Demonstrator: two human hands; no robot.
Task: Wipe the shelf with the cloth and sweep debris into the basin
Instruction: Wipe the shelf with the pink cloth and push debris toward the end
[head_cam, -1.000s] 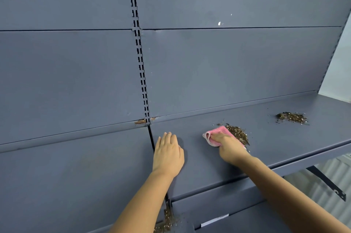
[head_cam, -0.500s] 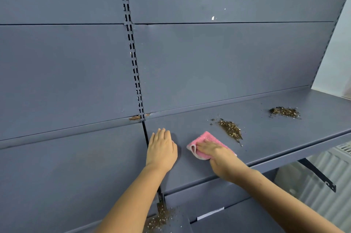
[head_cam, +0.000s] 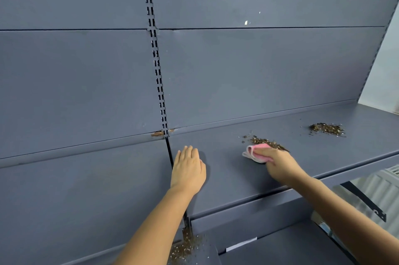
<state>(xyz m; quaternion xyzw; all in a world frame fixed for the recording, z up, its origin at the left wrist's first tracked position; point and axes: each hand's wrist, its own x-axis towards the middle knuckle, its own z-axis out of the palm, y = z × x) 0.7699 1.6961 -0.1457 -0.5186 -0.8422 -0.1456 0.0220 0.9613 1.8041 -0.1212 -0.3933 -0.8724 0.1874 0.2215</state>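
Shelf (head_cam: 226,180) of grey-blue metal is running across the head view, tilting down toward the right, with its front lip hanging over a lower shelf (head_cam: 280,249). Lying flat on its left end, just beside the dark gap between two shelf sections, the left hand (head_cam: 188,169) is resting palm down with fingers straight and together, holding nothing. Farther right, the right hand (head_cam: 278,165) is curling its fingers over a folded pink cloth (head_cam: 255,153) and pressing it against the shelf surface. Touching the cloth's far edge, a streak of brown debris (head_cam: 264,141) flecked with pale bits is lying on the shelf. Well apart from it, toward the right end, a second debris pile (head_cam: 327,129) is sitting near the back edge. Below the front lip, under the left forearm, more loose debris (head_cam: 185,245) is lying scattered on a grey surface; whether that surface is the basin cannot be told. Behind the shelf, a slotted upright (head_cam: 156,59) is running up between grey back panels (head_cam: 259,70). Under the shelf's right end, a black bracket (head_cam: 364,202) is slanting downward.
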